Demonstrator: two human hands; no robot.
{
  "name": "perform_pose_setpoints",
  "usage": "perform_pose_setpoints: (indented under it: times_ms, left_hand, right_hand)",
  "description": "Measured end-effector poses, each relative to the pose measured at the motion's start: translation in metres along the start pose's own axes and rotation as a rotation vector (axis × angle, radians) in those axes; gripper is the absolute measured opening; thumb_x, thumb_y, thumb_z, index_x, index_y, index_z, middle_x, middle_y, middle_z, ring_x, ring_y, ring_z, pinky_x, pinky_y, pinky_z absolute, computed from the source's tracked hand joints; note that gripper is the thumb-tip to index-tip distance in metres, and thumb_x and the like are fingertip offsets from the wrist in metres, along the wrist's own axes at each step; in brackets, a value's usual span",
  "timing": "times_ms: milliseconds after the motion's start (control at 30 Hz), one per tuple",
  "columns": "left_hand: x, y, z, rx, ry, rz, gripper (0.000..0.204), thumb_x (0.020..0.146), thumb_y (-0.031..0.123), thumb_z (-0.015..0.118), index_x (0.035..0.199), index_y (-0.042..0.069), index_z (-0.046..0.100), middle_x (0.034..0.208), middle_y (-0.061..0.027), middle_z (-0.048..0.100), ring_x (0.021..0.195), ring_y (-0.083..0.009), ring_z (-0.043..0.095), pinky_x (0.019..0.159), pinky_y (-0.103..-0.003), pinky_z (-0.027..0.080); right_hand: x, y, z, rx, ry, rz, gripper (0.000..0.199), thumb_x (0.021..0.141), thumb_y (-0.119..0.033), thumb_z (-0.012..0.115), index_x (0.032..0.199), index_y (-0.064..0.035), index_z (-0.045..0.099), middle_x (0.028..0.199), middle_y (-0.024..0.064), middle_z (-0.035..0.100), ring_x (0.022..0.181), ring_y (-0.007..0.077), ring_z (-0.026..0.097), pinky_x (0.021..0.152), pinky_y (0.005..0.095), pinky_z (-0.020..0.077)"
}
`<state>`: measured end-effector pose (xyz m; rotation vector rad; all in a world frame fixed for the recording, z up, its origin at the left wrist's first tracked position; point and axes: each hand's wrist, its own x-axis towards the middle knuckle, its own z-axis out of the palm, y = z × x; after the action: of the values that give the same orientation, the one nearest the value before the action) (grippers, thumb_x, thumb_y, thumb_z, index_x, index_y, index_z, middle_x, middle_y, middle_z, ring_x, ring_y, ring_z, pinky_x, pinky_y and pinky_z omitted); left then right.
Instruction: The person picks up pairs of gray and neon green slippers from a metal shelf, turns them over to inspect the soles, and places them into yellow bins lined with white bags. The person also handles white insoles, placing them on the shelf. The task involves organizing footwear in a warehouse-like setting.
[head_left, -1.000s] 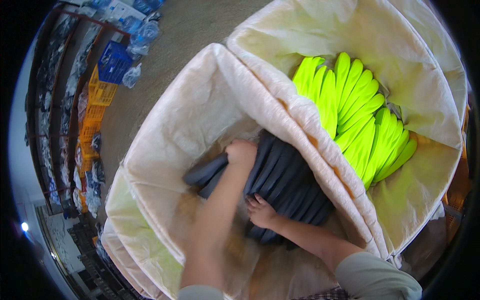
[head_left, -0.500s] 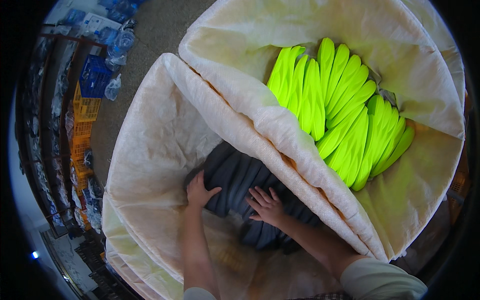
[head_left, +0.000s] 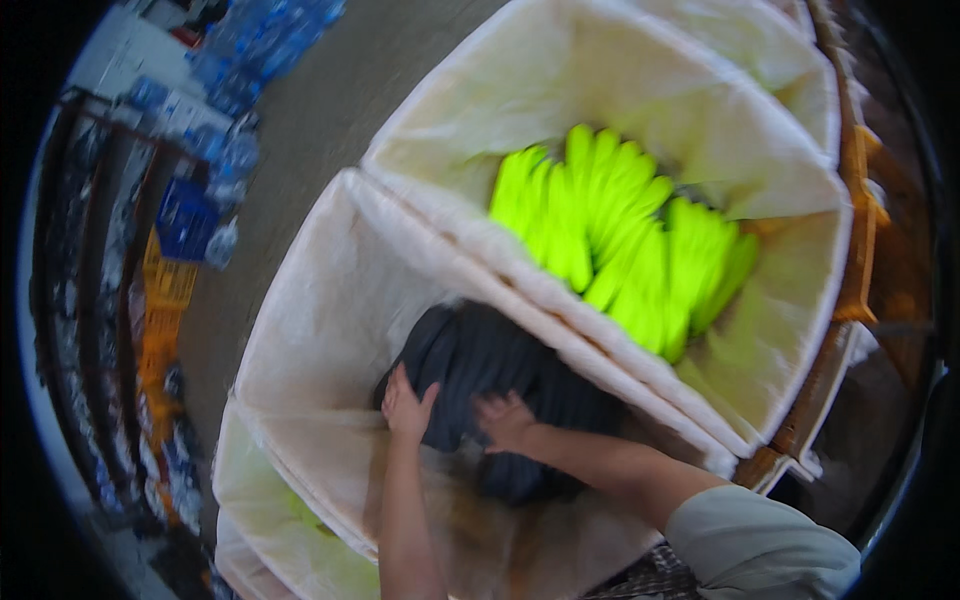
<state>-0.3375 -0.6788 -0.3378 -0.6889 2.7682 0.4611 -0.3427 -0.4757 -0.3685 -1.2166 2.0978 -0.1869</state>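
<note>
A row of dark grey, elongated, sole-like pieces (head_left: 480, 365) lies packed side by side inside a pale woven sack (head_left: 310, 330). My left hand (head_left: 408, 405) rests on the left end of the row, its fingers stretched and its thumb apart. To its right, my right hand (head_left: 508, 424) lies on the front of the same pieces with fingers spread, slightly blurred. Neither hand is wrapped round a piece. Bright yellow-green pieces (head_left: 620, 225) of a similar long shape fill part of the neighbouring sack (head_left: 780, 150), beyond the shared rim.
Another sack (head_left: 250, 480) adjoins at the lower left. Along the left side, a rack (head_left: 90, 300) stands by yellow-orange crates (head_left: 165, 290), a blue crate (head_left: 185, 215) and several large clear-blue bottles (head_left: 255, 50). An orange-brown frame (head_left: 858, 230) edges the sacks at the right.
The whole view has shifted, showing more to the right of the sacks. My right hand has moved slightly left along the dark pieces, nearer my left hand, which stays at the row's left end.
</note>
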Motion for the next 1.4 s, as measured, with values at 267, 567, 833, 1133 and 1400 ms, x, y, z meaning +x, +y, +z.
perform_pose_setpoints:
  times_ms: [267, 567, 833, 1133, 1400]
  left_hand:
    - [-0.188, 0.077, -0.096, -0.516, -0.311, 0.566, 0.06, 0.086, 0.025, 0.062, 0.133, -0.002, 0.037, 0.129, -0.0194, 0.046, 0.117, -0.0325, 0.045, 0.1, -0.039, 0.036]
    - [-0.291, 0.144, -0.145, -0.121, -0.722, 0.652, 0.05, 0.087, 0.02, 0.061, 0.129, -0.003, 0.044, 0.119, -0.0202, 0.056, 0.106, -0.024, 0.056, 0.092, -0.032, 0.042]
    - [-0.345, 0.283, -0.127, 0.193, -0.64, 1.256, 0.051, 0.086, 0.025, 0.06, 0.126, -0.003, 0.046, 0.122, -0.0241, 0.052, 0.11, -0.0385, 0.052, 0.093, -0.04, 0.042]
    - [-0.455, 0.431, -0.02, 0.385, -0.719, 1.617, 0.047, 0.082, 0.024, 0.063, 0.122, 0.002, 0.049, 0.106, -0.0253, 0.058, 0.095, -0.0396, 0.056, 0.082, -0.043, 0.046]
    - [-0.526, 0.525, 0.023, 0.592, -0.715, 1.628, 0.048, 0.083, 0.027, 0.063, 0.122, 0.003, 0.049, 0.105, -0.0239, 0.059, 0.095, -0.04, 0.057, 0.081, -0.043, 0.047]
  right_hand:
    - [-0.223, -0.066, -0.073, 0.369, 0.711, -0.221, 0.023, 0.076, -0.022, 0.06, 0.091, -0.005, 0.059, 0.087, 0.0128, 0.061, 0.085, 0.0323, 0.059, 0.072, 0.043, 0.0495]
    - [-0.56, -0.108, 0.029, 0.626, 1.191, 0.616, 0.02, 0.085, -0.017, 0.054, 0.099, -0.0043, 0.061, 0.093, 0.0136, 0.063, 0.09, 0.0298, 0.06, 0.077, 0.0402, 0.0476]
    - [-0.832, -0.144, 0.168, 0.561, 2.629, 1.283, 0.016, 0.084, 0.002, 0.051, 0.097, -0.0028, 0.057, 0.086, 0.0053, 0.061, 0.079, 0.0117, 0.055, 0.075, 0.0266, 0.0468]
    - [-1.12, -0.156, 0.43, -0.299, 2.909, 2.576, 0.027, 0.076, -0.018, 0.064, 0.094, 0.001, 0.056, 0.093, 0.0221, 0.059, 0.088, 0.0385, 0.056, 0.076, 0.0427, 0.0445]
    - [-1.22, -0.169, 0.507, -0.66, 2.864, 2.463, 0.025, 0.078, -0.007, 0.059, 0.101, 0.0013, 0.052, 0.104, 0.0161, 0.055, 0.09, 0.031, 0.055, 0.078, 0.041, 0.0493]
